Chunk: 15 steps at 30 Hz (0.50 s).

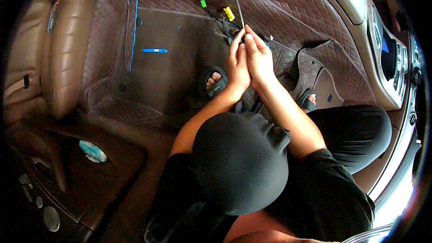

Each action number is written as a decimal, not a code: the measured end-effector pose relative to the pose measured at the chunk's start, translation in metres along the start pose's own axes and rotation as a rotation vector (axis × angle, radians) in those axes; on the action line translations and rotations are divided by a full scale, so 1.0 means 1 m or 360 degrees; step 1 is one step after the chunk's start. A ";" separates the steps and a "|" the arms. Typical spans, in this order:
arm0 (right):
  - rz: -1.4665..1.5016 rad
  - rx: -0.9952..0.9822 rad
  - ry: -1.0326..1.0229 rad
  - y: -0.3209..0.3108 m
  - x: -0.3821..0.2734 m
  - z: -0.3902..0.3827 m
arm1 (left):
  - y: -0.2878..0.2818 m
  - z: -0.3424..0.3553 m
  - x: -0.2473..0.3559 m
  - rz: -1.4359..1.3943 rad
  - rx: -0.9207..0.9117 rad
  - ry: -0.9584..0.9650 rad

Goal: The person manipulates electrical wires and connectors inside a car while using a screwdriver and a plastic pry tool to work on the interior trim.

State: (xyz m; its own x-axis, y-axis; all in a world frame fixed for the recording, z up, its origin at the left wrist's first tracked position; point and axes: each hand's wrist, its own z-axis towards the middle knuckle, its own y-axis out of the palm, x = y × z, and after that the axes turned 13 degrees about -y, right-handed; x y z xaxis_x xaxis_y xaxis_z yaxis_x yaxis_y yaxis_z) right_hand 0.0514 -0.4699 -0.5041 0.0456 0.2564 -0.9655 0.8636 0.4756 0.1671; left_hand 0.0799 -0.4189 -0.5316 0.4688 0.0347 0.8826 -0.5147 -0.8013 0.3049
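My left hand (237,65) and my right hand (260,58) are pressed together over the car's footwell. The closed fingers of my right hand grip a thin pale strip (239,9), which sticks up from the fingertips. My left hand's fingers are closed beside them; what they hold is partly hidden. Just beyond my fingertips lie dark wiring (222,26), a yellow connector (229,14) and a small green connector (203,3). A slim blue tool (154,50) lies on the floor mat (175,90) to the left.
A brown seat (65,49) is at left, a door pocket (112,144) holding a pale blue packet (92,150) lower left, and the console (389,67) at right. My sandalled feet, bent leg (355,130) and a black rounded shape (238,162) fill the near middle and right.
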 end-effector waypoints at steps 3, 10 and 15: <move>-0.0021 -0.0030 -0.0031 0.003 0.005 0.007 | 0.000 0.006 -0.001 -0.0008 0.0069 0.0032; 0.0021 -0.0004 -0.0026 0.006 0.003 0.005 | -0.004 0.002 0.001 0.0091 0.0044 0.0029; 0.0022 0.0026 0.0073 0.011 -0.011 0.007 | 0.000 0.006 0.005 0.0043 0.0069 0.0069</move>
State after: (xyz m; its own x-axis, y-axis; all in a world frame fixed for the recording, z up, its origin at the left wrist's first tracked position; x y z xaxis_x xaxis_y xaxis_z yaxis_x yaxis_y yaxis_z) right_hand 0.0640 -0.4730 -0.4926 0.0348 0.3016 -0.9528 0.8713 0.4579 0.1768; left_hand 0.0867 -0.4223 -0.5296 0.4230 0.0380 0.9053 -0.4947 -0.8274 0.2658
